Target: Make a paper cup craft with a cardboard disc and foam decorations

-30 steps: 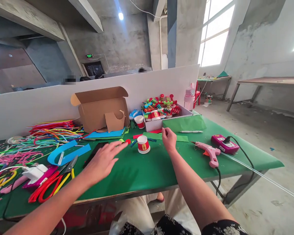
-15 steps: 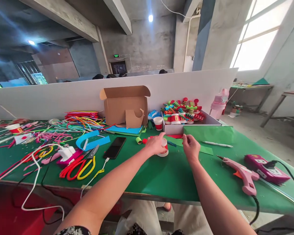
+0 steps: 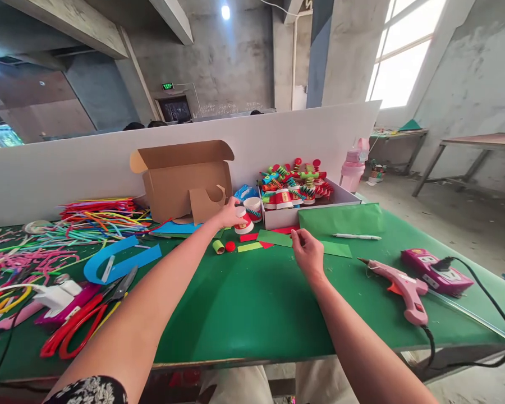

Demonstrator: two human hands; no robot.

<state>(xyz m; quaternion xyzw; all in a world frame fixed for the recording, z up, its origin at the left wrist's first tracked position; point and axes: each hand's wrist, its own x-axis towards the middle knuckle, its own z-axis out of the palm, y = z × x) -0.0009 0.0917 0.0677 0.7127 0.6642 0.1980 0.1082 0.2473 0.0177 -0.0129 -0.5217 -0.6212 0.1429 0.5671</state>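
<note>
My left hand is closed on a small red-and-white paper cup, held upside down with its rim low. A dark coiled pipe cleaner sticks out beside that cup. Right behind it stands another paper cup, upright. My right hand is pinched above a green paper strip; what the fingertips hold, if anything, is too small to make out. Near my left hand lie a green paper roll and a red disc.
A white box of finished cup figures stands behind. To the right lie a pink glue gun, a magenta power strip and a white pen. On the left are scissors, pipe cleaners and an open cardboard box.
My left hand has carried the cup away from me, towards the upright cup at the back. My right hand stays pinched near the green strip. The view has turned right.
</note>
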